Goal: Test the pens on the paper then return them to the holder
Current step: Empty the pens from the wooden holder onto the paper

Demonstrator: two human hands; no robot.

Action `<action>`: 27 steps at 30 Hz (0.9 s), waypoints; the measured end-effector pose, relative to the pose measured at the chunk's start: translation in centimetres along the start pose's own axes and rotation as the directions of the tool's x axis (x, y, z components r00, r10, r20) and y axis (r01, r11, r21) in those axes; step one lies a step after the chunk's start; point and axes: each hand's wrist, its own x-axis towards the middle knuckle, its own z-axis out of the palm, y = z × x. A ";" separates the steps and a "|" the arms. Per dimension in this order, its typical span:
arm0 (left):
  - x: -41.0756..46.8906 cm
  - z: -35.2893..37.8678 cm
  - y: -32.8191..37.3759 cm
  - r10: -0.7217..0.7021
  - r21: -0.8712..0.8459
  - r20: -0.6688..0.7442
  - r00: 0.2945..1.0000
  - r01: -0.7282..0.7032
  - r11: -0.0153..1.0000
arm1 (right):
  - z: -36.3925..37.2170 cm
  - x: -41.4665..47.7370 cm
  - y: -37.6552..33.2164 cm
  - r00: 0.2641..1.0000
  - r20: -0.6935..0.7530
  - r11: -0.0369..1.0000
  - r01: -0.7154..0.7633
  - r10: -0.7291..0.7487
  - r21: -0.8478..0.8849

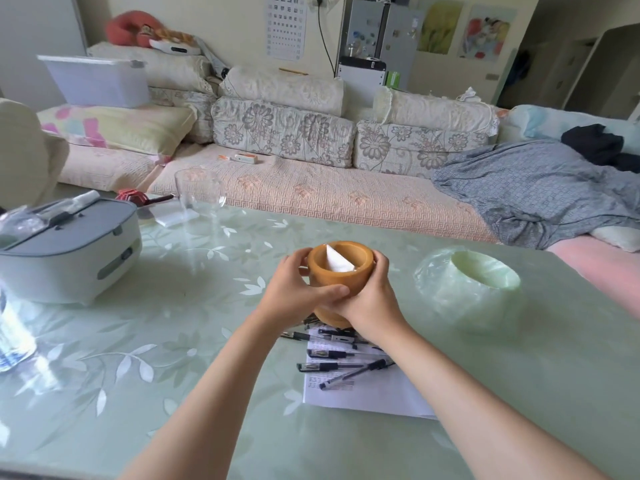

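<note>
An orange-brown round holder [337, 268] stands at the middle of the table, with a folded white slip [336, 261] inside it. My left hand [294, 289] grips its left side and my right hand [374, 303] grips its right side, fingers curled round it. Whether its base touches the table is hidden by my hands. Just in front of it, several black pens [332, 355] lie scattered over a white sheet of paper [367, 389] with some writing on it.
A pale green stone bowl [478, 285] sits to the right of the holder. A grey and white appliance [69, 247] stands at the left, a clear glass [199, 192] behind it, a plastic bottle [14, 334] at the left edge. A sofa runs beyond the table.
</note>
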 end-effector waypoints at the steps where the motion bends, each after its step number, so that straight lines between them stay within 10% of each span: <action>1: 0.4 -0.7 -0.3 0.012 0.010 -0.033 0.999 -0.011 1.000 | 0.7 0.5 -0.2 0.999 0.039 0.999 -0.012 0.010 0.044; 27: 7.1 -8.6 -10.0 -0.121 0.003 -0.230 0.966 0.125 0.992 | 17.0 11.7 -0.1 0.991 0.119 0.995 -0.073 0.064 0.073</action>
